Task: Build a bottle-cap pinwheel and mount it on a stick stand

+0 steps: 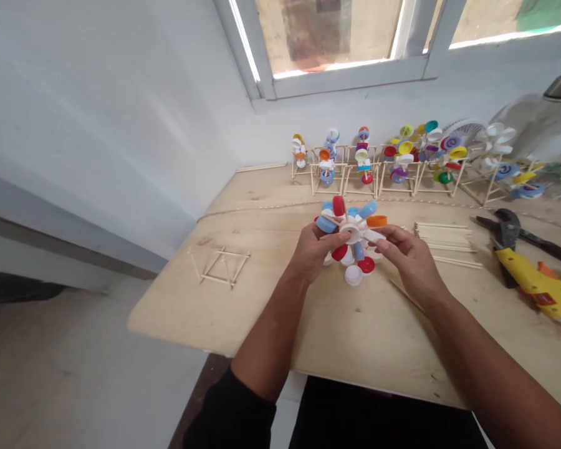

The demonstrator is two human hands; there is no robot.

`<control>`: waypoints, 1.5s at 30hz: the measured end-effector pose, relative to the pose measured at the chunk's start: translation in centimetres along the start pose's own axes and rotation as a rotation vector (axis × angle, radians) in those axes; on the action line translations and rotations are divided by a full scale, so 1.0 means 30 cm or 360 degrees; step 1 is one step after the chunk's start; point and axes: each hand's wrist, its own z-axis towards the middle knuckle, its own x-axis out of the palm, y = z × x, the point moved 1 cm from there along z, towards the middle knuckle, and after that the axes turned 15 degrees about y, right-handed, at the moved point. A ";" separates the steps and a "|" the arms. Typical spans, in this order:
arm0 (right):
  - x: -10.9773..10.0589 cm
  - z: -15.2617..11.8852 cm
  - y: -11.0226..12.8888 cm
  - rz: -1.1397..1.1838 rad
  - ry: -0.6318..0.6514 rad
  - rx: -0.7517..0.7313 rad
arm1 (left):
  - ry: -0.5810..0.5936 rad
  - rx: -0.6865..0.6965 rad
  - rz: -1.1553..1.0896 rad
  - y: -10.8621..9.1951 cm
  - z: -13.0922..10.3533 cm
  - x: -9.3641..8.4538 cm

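Observation:
A wheel of bottle caps on sticks, with red, blue, white and orange caps round a white hub, is held above the wooden table. My left hand grips its left side, the thumb lying on the hub. On the right side, my right hand pinches a white cap between thumb and fingers. Some caps are partly hidden behind others and behind my fingers. A thin stick lies on the table beneath my right hand.
Several stick frames with cap wheels line the wall. A small stick frame lies left. To the right are bundled sticks, a yellow glue gun and a dark-handled tool. A string crosses the table.

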 end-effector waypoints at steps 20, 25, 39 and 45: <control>0.000 0.000 -0.012 0.0134 0.0014 0.0030 | 0.0071 -0.0119 0.0220 0.011 0.003 -0.008; -0.004 0.000 -0.013 0.0134 0.0027 0.0016 | 0.0089 -0.0144 0.0210 0.007 0.000 -0.001; 0.007 0.006 -0.041 0.0190 -0.0210 -0.0110 | 0.0071 -0.0121 0.0064 0.026 0.011 0.034; 0.018 0.008 -0.039 0.0171 -0.0290 -0.0104 | 0.0039 -0.0123 0.0068 0.032 0.013 0.042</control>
